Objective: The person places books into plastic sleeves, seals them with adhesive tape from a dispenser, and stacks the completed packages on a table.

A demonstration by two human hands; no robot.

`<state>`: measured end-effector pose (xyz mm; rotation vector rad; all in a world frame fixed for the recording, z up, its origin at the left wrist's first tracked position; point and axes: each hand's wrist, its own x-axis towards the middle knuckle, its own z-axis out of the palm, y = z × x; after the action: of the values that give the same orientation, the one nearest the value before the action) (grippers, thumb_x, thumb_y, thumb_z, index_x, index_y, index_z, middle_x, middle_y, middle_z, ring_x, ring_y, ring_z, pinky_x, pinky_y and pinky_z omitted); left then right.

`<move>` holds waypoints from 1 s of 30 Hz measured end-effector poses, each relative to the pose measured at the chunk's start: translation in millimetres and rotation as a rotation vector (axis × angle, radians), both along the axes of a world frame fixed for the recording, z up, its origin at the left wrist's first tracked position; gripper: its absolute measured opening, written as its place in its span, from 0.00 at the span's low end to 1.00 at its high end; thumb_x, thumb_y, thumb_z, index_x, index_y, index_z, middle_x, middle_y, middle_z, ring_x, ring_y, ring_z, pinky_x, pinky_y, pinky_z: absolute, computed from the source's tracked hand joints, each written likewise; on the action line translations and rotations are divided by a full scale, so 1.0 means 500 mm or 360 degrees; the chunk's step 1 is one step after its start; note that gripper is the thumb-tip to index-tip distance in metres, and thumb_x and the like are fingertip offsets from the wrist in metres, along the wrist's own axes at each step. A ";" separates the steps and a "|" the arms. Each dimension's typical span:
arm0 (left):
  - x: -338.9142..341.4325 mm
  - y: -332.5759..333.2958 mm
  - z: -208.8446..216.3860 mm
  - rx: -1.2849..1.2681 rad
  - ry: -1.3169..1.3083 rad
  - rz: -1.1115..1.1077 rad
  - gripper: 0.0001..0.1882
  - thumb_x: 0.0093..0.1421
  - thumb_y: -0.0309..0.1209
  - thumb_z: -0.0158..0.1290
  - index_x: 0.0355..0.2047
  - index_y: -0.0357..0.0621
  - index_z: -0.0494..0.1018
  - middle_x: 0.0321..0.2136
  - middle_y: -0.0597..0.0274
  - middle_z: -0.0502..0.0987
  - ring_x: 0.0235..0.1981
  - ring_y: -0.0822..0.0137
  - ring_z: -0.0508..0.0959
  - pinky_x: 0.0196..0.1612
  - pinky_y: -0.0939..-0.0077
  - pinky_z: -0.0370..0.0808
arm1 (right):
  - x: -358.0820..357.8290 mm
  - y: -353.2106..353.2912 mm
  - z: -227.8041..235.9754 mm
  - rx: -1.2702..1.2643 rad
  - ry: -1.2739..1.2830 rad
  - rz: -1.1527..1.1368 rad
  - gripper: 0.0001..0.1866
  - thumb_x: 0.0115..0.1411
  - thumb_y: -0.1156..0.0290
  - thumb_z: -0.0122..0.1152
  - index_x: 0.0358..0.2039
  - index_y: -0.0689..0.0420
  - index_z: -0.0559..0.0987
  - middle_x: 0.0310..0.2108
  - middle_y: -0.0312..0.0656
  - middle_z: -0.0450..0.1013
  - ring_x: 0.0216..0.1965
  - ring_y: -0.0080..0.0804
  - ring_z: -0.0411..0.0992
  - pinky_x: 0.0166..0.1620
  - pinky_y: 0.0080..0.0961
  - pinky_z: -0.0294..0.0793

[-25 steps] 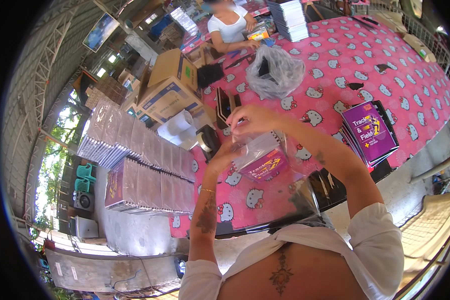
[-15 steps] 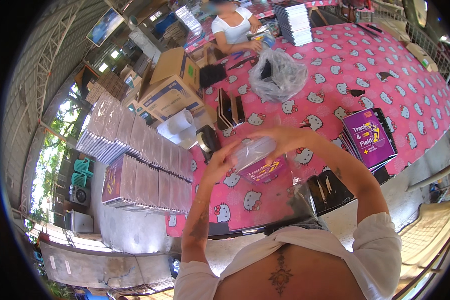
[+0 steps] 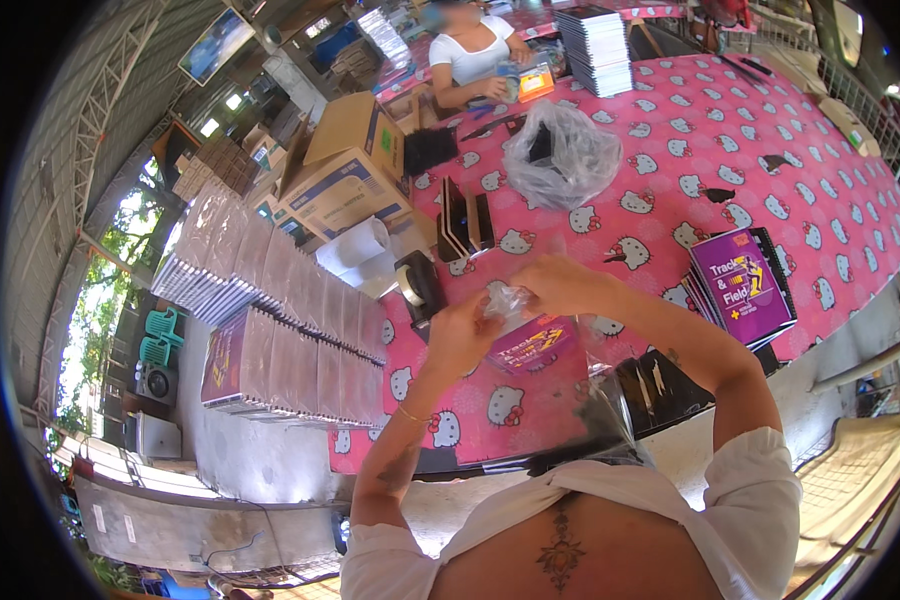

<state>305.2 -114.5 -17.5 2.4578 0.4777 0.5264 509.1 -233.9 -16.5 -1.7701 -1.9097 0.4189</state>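
A purple book (image 3: pixel 532 349) lies flat on the pink patterned table in front of me, inside a clear plastic bag (image 3: pixel 511 303). My left hand (image 3: pixel 464 332) is closed on the left side of the bag's bunched far end. From the right, my right hand (image 3: pixel 562 285) pinches the same crumpled plastic, fingers close to the left ones. Part of the book's far edge is hidden by the hands and plastic. Just left of my left hand stands a black tape dispenser (image 3: pixel 421 284).
Plastic-wrapped book stacks (image 3: pixel 295 362) stand at the left, by a cardboard box (image 3: pixel 345 180). Purple spiral notebooks (image 3: pixel 738 283) are piled at right. Beyond my hands lie a dark wooden holder (image 3: pixel 463 220) and a loose clear bag (image 3: pixel 575 178). A co-worker (image 3: pixel 470 55) handles an orange packet across the table.
My hands have drawn closer together, and the spread plastic between them is now bunched up. Across the table, an orange packet has come into view by the co-worker's hands.
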 end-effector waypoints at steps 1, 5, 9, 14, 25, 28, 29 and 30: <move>0.007 -0.011 0.009 0.0329 0.0087 0.0024 0.23 0.53 0.32 0.66 0.49 0.39 0.75 0.26 0.55 0.77 0.29 0.62 0.77 0.39 0.69 0.75 | 0.005 0.001 0.001 0.0328 -0.0356 -0.0057 0.20 0.42 0.62 0.74 0.37 0.55 0.80 0.31 0.46 0.77 0.37 0.45 0.77 0.42 0.41 0.76; 0.014 0.095 -0.049 -0.0825 0.0265 -0.0027 0.31 0.53 0.41 0.67 0.53 0.37 0.73 0.38 0.56 0.80 0.40 0.69 0.79 0.42 0.72 0.75 | 0.068 0.034 -0.054 0.0003 0.0595 0.0102 0.28 0.43 0.55 0.78 0.42 0.58 0.81 0.37 0.45 0.80 0.41 0.38 0.79 0.45 0.34 0.77; 0.061 0.156 -0.032 -0.1120 0.0305 -0.0457 0.25 0.55 0.42 0.65 0.46 0.37 0.76 0.36 0.63 0.80 0.41 0.74 0.77 0.43 0.73 0.73 | 0.077 0.039 -0.071 -0.0170 0.0848 0.0054 0.29 0.48 0.54 0.76 0.45 0.61 0.81 0.40 0.45 0.80 0.43 0.35 0.78 0.47 0.31 0.76; 0.121 0.184 -0.003 -0.1669 0.0017 0.0045 0.18 0.58 0.41 0.63 0.44 0.43 0.77 0.37 0.66 0.79 0.39 0.76 0.77 0.40 0.79 0.73 | 0.070 0.036 -0.082 -0.0086 0.0835 0.0070 0.27 0.51 0.57 0.74 0.46 0.63 0.80 0.39 0.44 0.79 0.43 0.32 0.78 0.47 0.28 0.76; 0.095 0.221 -0.060 -0.1541 -0.0580 0.0314 0.13 0.59 0.30 0.60 0.42 0.39 0.76 0.30 0.61 0.81 0.29 0.72 0.80 0.35 0.74 0.76 | 0.055 0.003 -0.064 -0.0073 0.0817 -0.0015 0.23 0.55 0.60 0.71 0.46 0.61 0.80 0.40 0.42 0.78 0.44 0.30 0.76 0.48 0.28 0.76; -0.030 0.311 -0.193 -0.0146 -0.0255 0.0759 0.15 0.57 0.34 0.62 0.40 0.36 0.78 0.31 0.58 0.81 0.29 0.70 0.80 0.36 0.76 0.76 | 0.039 0.013 -0.075 -0.0048 0.0818 -0.0099 0.21 0.55 0.62 0.70 0.46 0.60 0.80 0.39 0.42 0.78 0.43 0.30 0.77 0.48 0.28 0.76; -0.094 0.337 -0.239 0.0468 0.0178 0.0941 0.16 0.56 0.36 0.63 0.39 0.37 0.78 0.30 0.58 0.80 0.30 0.70 0.80 0.37 0.76 0.76 | 0.035 0.019 -0.078 -0.0029 0.0847 -0.0161 0.20 0.56 0.64 0.69 0.46 0.60 0.80 0.39 0.42 0.78 0.42 0.30 0.77 0.48 0.28 0.76; -0.113 0.340 -0.268 0.0463 0.0181 0.0940 0.16 0.56 0.36 0.63 0.39 0.37 0.78 0.30 0.58 0.80 0.30 0.70 0.80 0.37 0.76 0.76 | 0.034 0.019 -0.081 -0.0034 0.0849 -0.0163 0.20 0.56 0.64 0.69 0.46 0.60 0.80 0.39 0.42 0.78 0.42 0.30 0.77 0.48 0.28 0.76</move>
<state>248.8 55.4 -151.4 2.6114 1.2723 0.7319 526.1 -224.6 -57.2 -1.5587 -1.4383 0.7851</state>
